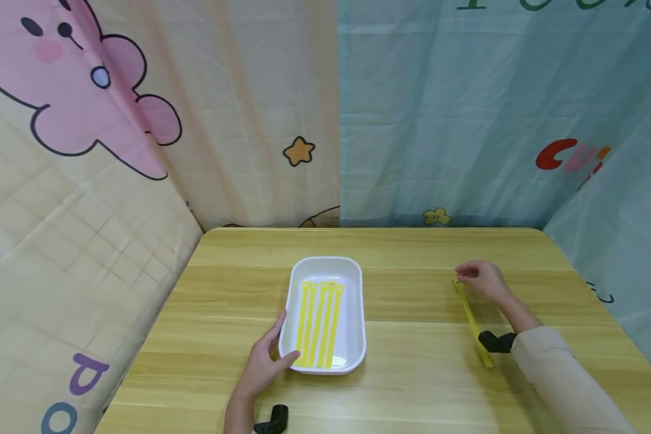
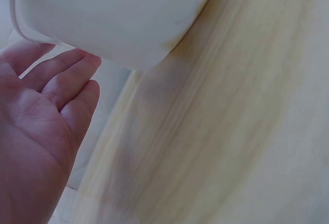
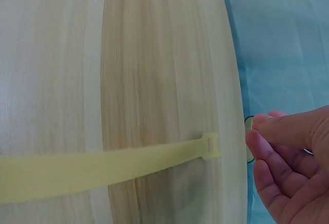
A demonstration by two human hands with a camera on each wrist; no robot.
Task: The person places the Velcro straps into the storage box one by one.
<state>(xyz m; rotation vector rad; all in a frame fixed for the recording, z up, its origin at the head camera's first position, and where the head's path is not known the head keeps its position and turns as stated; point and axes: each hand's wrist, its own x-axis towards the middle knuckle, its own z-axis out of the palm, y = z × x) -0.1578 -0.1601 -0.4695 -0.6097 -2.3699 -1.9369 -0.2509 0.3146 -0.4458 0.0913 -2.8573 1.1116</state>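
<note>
My left hand [image 1: 264, 360] grips the near left corner of a white plastic tray [image 1: 355, 325], thumb over the rim and fingers along the outer wall. In the left wrist view, the fingers of the left hand [image 2: 46, 106] lie against the tray's outside [image 2: 118, 18]. Several yellow cable straps [image 1: 319, 325] lie side by side in the tray. On the table's right, one more yellow cable strap [image 1: 473, 322] lies lengthwise. Just past its slotted end is my right hand [image 1: 483, 280], fingers bent, thumb and index tips together. In the right wrist view, a gap separates the fingertips from that strap [image 3: 128, 165].
The wooden table [image 1: 412, 374] has rounded far corners. Printed cloth curtains [image 1: 249, 120] hang behind it and at both sides. A black wrist mount [image 1: 496, 342] sits above the single strap's lower part; another black mount [image 1: 272, 420] is at the left wrist.
</note>
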